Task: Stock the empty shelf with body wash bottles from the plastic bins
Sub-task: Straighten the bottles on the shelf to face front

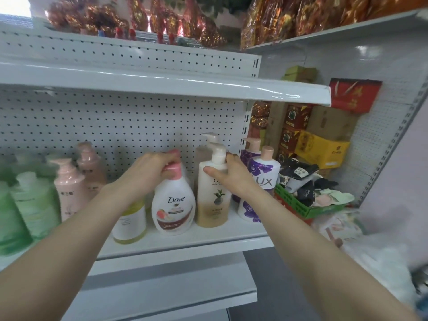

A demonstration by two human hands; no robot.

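Note:
A white Dove bottle [173, 205] with a pink pump stands on the white shelf [185, 239]; my left hand [154, 167] grips its pump top. Right of it stands a cream and gold pump bottle [214, 202], and my right hand [231, 177] holds it at the neck and shoulder. Two purple-flowered Lux bottles [261, 179] stand at the shelf's right end. A yellow-green bottle [130, 223] sits partly hidden under my left forearm. Pink bottles [69, 184] and blurred green bottles [30, 205] fill the left side.
A white shelf [162, 86] overhangs just above the bottles, with a pegboard back wall [115, 121]. A green basket [298, 205] of socks sits to the right, cardboard boxes [322, 147] behind it. Red and gold wrapped goods [162, 17] line the top shelves.

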